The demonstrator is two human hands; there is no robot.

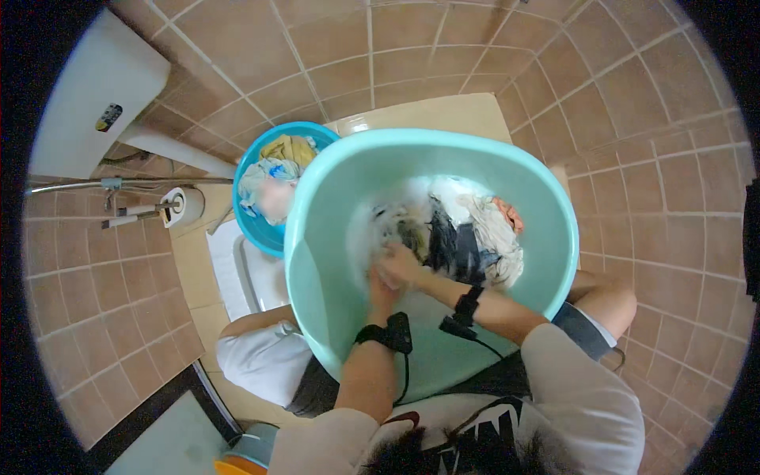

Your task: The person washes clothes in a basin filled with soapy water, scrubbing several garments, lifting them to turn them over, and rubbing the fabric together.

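In a big mint-green basin (pixel 522 158), wet clothes lie in white suds. My left hand (pixel 384 286) and my right hand (pixel 401 265) press together, closed, at the near edge of a patterned dark-and-olive garment (pixel 408 231). Motion blurs the fingers, and what they grip cannot be made out. Right of them lie a black cloth (pixel 453 245), a whitish garment (pixel 495 237) and a small orange-pink cloth (pixel 509 214). Foam (pixel 447 194) covers part of the pile. Each wrist wears a black strap with a cable.
A blue basin (pixel 247 210) with yellow, pale and blue clothes stands behind the mint basin's left side. Further left are a squat toilet (pixel 231 261), a toilet roll (pixel 187 206) and a white cistern (pixel 87 87). Tiled walls (pixel 332 47) close in around. My knees flank the basin.
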